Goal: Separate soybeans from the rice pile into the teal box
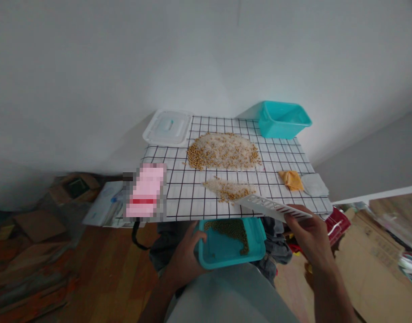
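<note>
My left hand (188,255) grips the left side of a teal plastic container (222,249), held tilted in my lap just under the table's front edge. Small green beans (230,229) lie along the container's far and right sides. In my right hand (309,231) is a flat white slotted plastic piece (268,207), slanting left over the table's front edge. Its far end is at a small heap of white grains and yellow beans (229,189). Behind that heap spreads a larger pile of the same mix (226,151).
The table wears a white checked cloth (186,184). On it are a clear lid (170,127), a second teal container (283,121), a crumpled orange cloth (291,180), a white folded tissue (315,185) and a blurred pink object (146,188). Cardboard boxes (41,231) stand at left.
</note>
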`<act>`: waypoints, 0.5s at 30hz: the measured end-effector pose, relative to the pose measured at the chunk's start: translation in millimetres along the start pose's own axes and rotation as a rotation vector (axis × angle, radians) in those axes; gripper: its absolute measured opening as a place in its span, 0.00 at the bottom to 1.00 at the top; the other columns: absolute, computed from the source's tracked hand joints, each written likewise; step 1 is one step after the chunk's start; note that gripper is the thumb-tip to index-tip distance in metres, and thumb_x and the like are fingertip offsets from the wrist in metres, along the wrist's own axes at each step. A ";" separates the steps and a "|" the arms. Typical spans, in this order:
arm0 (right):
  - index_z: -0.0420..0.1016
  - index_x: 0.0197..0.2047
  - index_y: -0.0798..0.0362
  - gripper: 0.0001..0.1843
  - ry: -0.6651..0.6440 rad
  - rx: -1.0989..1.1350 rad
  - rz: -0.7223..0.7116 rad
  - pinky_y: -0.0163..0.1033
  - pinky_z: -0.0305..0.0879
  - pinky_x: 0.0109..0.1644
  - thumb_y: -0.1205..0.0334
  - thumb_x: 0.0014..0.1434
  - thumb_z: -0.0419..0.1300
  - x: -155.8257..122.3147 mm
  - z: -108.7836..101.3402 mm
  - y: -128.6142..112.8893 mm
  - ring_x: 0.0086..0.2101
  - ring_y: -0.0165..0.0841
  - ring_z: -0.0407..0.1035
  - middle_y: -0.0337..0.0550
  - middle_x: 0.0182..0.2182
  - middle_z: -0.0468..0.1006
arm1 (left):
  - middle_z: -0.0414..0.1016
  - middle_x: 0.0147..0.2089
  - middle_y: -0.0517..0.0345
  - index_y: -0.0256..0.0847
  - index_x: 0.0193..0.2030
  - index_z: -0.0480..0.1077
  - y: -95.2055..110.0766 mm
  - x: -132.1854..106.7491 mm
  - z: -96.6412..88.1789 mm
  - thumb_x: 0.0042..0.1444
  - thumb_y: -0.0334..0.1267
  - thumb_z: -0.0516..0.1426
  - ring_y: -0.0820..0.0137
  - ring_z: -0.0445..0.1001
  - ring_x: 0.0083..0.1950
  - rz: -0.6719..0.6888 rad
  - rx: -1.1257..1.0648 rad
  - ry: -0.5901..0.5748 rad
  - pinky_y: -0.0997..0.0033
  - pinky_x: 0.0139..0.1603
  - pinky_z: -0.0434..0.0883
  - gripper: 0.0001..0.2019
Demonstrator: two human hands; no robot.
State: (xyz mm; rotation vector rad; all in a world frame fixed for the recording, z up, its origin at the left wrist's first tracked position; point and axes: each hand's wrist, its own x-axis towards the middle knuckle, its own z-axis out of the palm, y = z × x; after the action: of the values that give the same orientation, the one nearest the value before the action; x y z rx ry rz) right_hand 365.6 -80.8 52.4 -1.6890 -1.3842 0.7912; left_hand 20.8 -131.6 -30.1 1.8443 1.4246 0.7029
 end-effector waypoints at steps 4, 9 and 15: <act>0.82 0.43 0.52 0.13 0.013 0.012 -0.019 0.41 0.73 0.39 0.54 0.58 0.64 2.5 5.8 -10.3 0.36 0.40 0.77 0.44 0.36 0.84 | 0.60 0.66 0.43 0.45 0.43 0.65 -3.1 -2.3 0.8 0.39 0.36 0.72 0.52 0.65 0.69 -0.003 0.017 0.002 0.63 0.59 0.70 0.27; 0.83 0.42 0.51 0.12 0.010 -0.011 -0.058 0.40 0.73 0.38 0.55 0.59 0.65 1.9 4.1 -8.4 0.35 0.39 0.77 0.44 0.36 0.84 | 0.59 0.67 0.41 0.45 0.43 0.65 -6.3 -3.7 1.8 0.38 0.35 0.72 0.49 0.60 0.72 -0.010 0.010 -0.007 0.60 0.60 0.69 0.27; 0.82 0.44 0.50 0.11 -0.053 0.013 -0.053 0.39 0.72 0.40 0.56 0.61 0.64 -0.5 3.0 -4.0 0.36 0.38 0.76 0.44 0.38 0.83 | 0.60 0.67 0.41 0.45 0.44 0.65 -6.5 -2.9 2.6 0.39 0.36 0.71 0.48 0.60 0.72 -0.014 0.002 -0.007 0.60 0.60 0.69 0.26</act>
State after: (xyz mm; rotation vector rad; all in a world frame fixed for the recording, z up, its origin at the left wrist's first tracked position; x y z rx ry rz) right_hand 361.0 -80.3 54.4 -1.6247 -1.4512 0.8186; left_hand 18.2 -134.0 -36.9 1.8343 1.4333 0.6882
